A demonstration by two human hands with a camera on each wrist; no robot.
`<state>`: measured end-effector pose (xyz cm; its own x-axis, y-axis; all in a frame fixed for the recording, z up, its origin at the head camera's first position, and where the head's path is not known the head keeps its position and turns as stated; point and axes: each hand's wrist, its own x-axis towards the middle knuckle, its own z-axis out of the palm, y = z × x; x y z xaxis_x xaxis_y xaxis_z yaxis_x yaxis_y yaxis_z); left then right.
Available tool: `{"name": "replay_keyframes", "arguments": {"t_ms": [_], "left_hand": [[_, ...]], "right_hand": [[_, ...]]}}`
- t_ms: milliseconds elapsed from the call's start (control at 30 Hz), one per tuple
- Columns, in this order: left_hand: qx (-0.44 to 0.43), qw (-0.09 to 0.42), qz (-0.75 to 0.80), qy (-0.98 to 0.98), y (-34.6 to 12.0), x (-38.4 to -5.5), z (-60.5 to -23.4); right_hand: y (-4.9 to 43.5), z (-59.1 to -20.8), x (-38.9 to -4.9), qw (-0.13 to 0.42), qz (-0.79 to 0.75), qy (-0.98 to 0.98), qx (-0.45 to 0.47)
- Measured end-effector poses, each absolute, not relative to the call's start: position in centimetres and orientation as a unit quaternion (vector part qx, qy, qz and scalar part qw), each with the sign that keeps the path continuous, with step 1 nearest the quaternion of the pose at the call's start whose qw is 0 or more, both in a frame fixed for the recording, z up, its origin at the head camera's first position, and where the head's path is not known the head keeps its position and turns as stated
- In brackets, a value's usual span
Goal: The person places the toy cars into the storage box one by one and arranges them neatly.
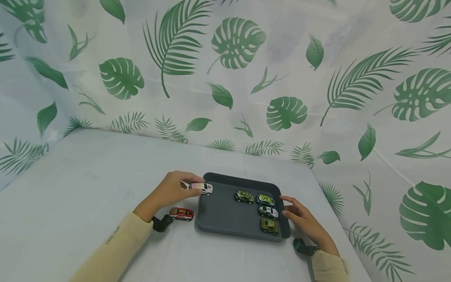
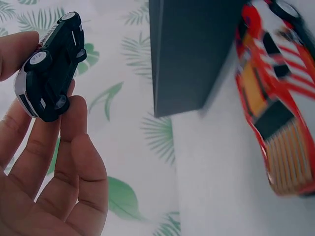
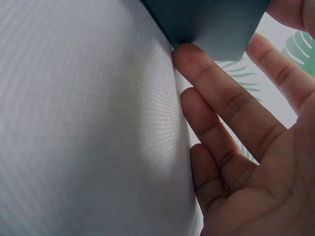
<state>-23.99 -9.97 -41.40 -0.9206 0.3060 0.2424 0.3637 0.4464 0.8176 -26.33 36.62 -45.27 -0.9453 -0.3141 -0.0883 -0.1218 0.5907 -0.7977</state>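
My left hand (image 1: 172,190) pinches a white toy car (image 1: 206,188) between thumb and fingertips, over the left rim of a dark grey tray (image 1: 222,213). In the left wrist view the car's black underside (image 2: 56,73) and wheels face the camera. At the tray's opposite end, my right hand (image 1: 304,223) touches the outer wall with its fingertips. The right wrist view has its fingers (image 3: 231,98) fairly straight, one tip against the tray wall (image 3: 216,29). A red and white toy car (image 1: 181,214) lies on the table outside the tray, near my left wrist.
Several toy cars stand toward the tray's right side: a dark camouflage car (image 1: 244,197), a blue and yellow-green car (image 1: 266,200), a white and green car (image 1: 268,212) and an olive camouflage car (image 1: 269,226). Leaf-patterned cloth (image 1: 218,117) hangs behind the white table (image 1: 105,176).
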Motion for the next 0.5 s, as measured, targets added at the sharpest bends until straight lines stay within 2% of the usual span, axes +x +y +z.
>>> {"name": "replay_keyframes", "arguments": {"t_ms": [500], "left_hand": [[-0.214, 0.013, -0.501, -0.839, -7.5, -24.0, -41.0]], "right_hand": [[36.6, -45.3, -26.3, 0.106, -0.433, 0.887, -0.125]]}}
